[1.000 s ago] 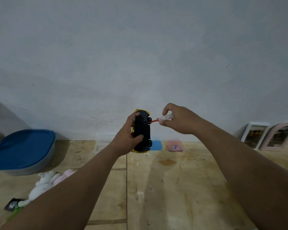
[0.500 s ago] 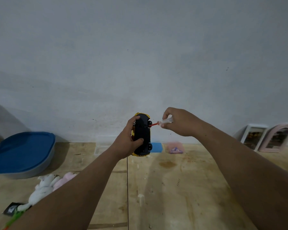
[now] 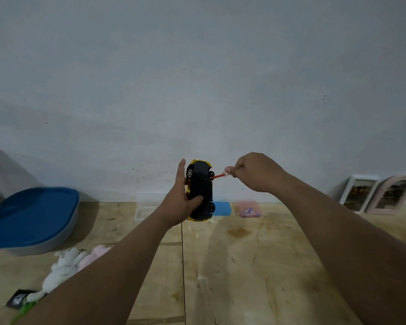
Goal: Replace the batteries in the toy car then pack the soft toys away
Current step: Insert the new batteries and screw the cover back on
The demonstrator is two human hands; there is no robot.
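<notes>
Surface: worn pale plywood surface with stains and a dark seam running down the middle.
Room: plain grey-white wall right behind it, pretty dim light.
Back left: grey tub with a blue lid.
Near left: white plush toy lying next to a pink plush toy, partly hidden by the left forearm.
Back right: white picture frame and pink arched frame leaning on the wall.
Back middle: small blue pad and a pinkish clear box.
Car: black toy car with yellow trim, held up in the air standing on end, black underside facing the camera, wheels visible.
Left hand: cradles the car, thumb curled onto the underside, fingers stretched up along the far side.
Right hand: fingers curled, pinching the clear handle of a small red-shafted screwdriver, tip touching the car's underside.
</notes>
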